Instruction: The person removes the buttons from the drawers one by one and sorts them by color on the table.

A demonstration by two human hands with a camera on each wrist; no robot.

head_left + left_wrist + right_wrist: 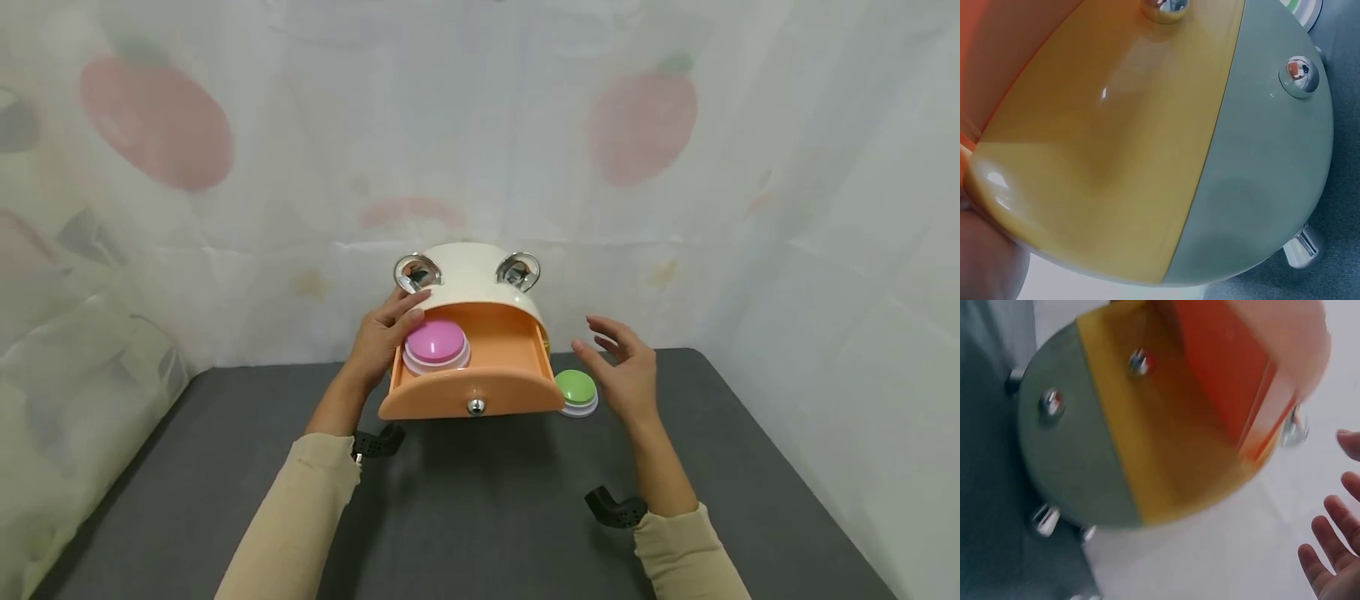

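Observation:
A cream dome-shaped cabinet (472, 279) with two chrome rings on top stands on the dark table (480, 517). Its orange drawer (472, 392) is pulled out, and a pink round button (435, 342) sits inside. My left hand (386, 333) rests against the cabinet's left side, thumb on the cream shell. A green round button (576, 388) lies on the table just right of the drawer. My right hand (626, 371) hovers beside it, fingers spread, holding nothing. The left wrist view shows the orange drawer front (1104, 144) close up above a grey-green lower front (1260, 175). The right hand's fingers (1329, 562) show apart from the blurred cabinet (1166, 444).
A pale curtain with red fruit prints (637, 125) hangs close behind and around the table. Chrome knobs (1299, 76) and a chrome foot (1302, 247) stick out from the cabinet. Bare dark table lies in front of the drawer.

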